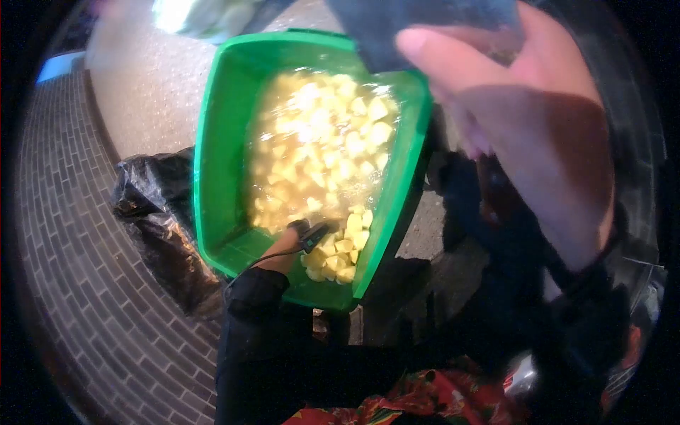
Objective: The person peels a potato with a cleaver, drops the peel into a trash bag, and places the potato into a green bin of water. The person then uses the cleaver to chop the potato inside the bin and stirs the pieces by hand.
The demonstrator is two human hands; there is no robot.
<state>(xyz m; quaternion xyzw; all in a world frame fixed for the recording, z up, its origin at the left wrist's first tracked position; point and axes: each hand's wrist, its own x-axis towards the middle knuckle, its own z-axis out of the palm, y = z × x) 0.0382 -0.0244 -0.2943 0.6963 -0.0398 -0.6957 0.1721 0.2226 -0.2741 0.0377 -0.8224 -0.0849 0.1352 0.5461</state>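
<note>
A green tub (203, 163) holds cloudy water and many pale yellow cut chunks (329, 159). In the tub's lower part, my left hand (291, 239) reaches down among the chunks, with a black device and cord at the wrist. Its fingers are hidden in the water. A small heap of chunks (343, 248) shows at the lower right corner, beside that hand. At the upper right, my right hand (503, 85) grips a dark, flat, blurred object (432, 25) above the tub's far right corner, thumb against it.
A black plastic bag (159, 212) lies left of the tub on grey brick paving (92, 262). Beyond the tub is a pale speckled surface (152, 92) with a blurred whitish-green item (212, 18). Red patterned cloth (425, 397) shows at the bottom.
</note>
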